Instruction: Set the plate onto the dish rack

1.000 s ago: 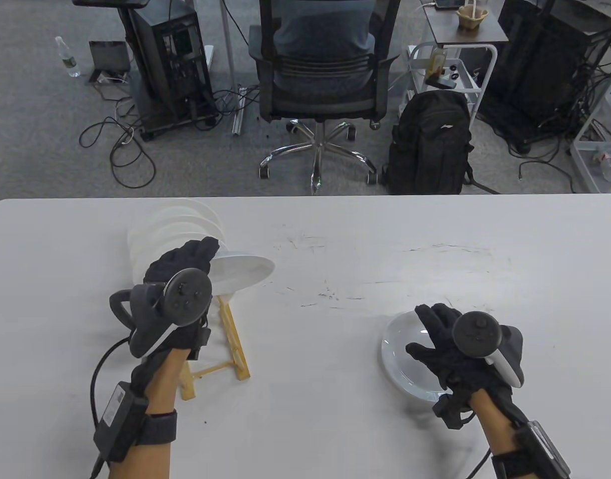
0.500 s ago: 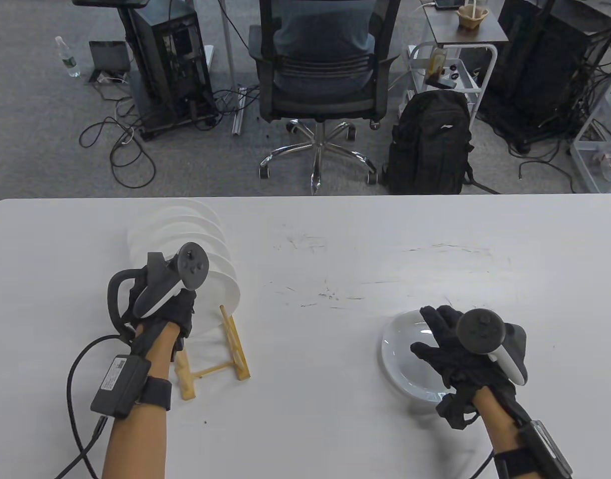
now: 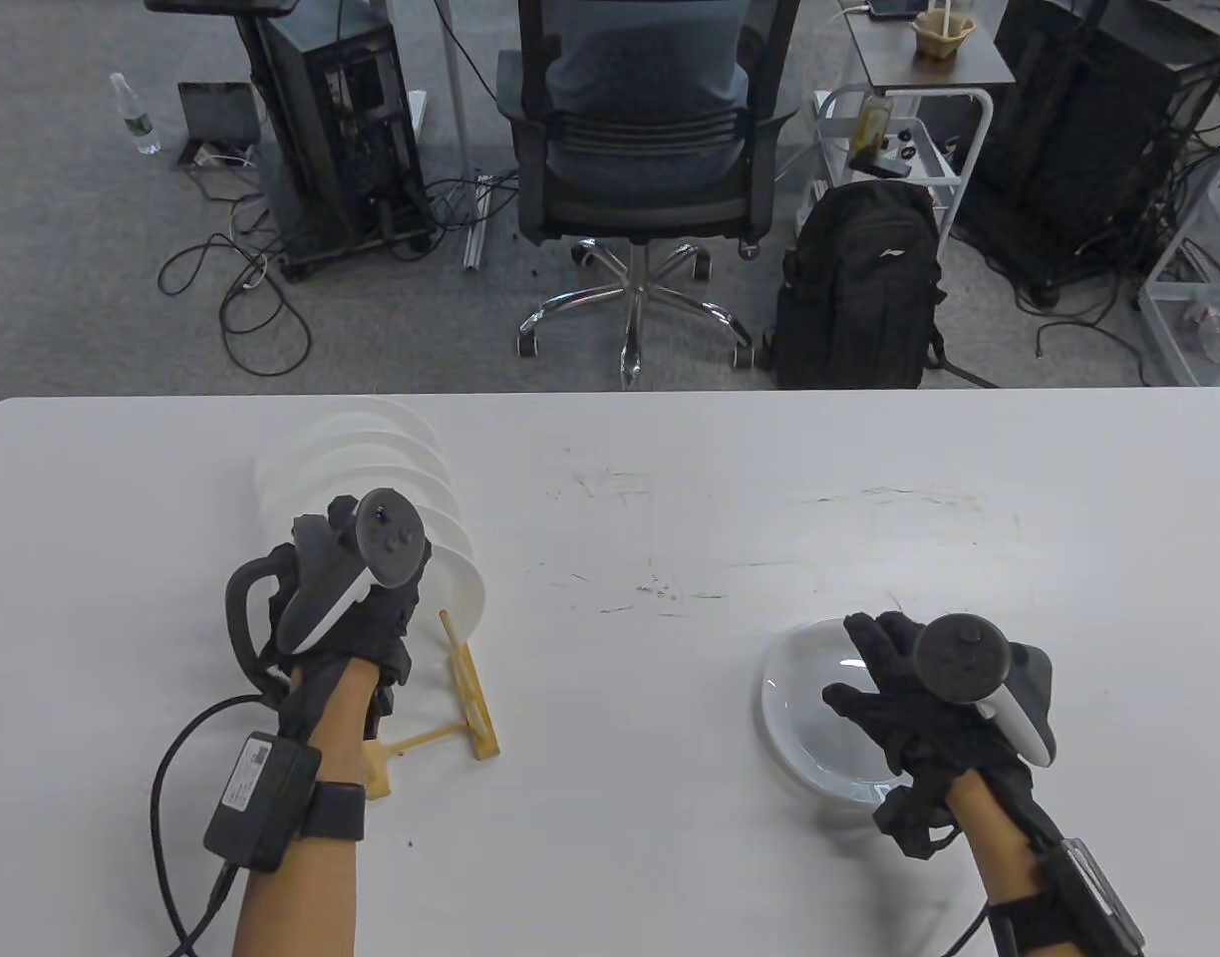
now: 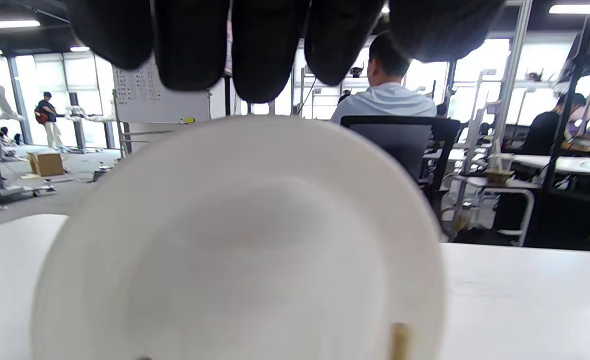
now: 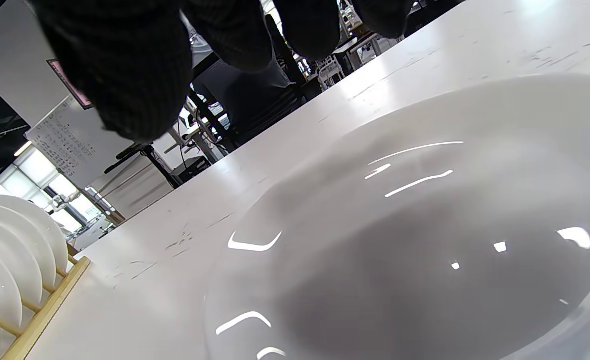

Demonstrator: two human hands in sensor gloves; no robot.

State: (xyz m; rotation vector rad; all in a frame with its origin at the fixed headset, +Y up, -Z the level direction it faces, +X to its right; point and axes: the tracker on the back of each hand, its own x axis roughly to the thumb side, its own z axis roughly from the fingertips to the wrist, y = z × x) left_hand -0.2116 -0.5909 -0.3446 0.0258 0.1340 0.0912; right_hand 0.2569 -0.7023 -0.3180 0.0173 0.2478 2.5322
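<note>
Near the bench's left edge, my left hand (image 3: 356, 608) is hovering with fingers (image 4: 265, 50) spread just above the round white ceramic plate (image 3: 451, 578), which is standing upright in the light wooden dish rack (image 3: 470, 698). Toward the right edge, my right hand (image 3: 909, 698) is resting open on another white plate (image 3: 799, 698), gripping nothing.

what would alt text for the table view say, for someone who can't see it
Seen from above, a gloved left hand is at the nearest of a row of white plates standing upright in a wooden dish rack on a white table. A gloved right hand is spread over another white plate lying flat.
</note>
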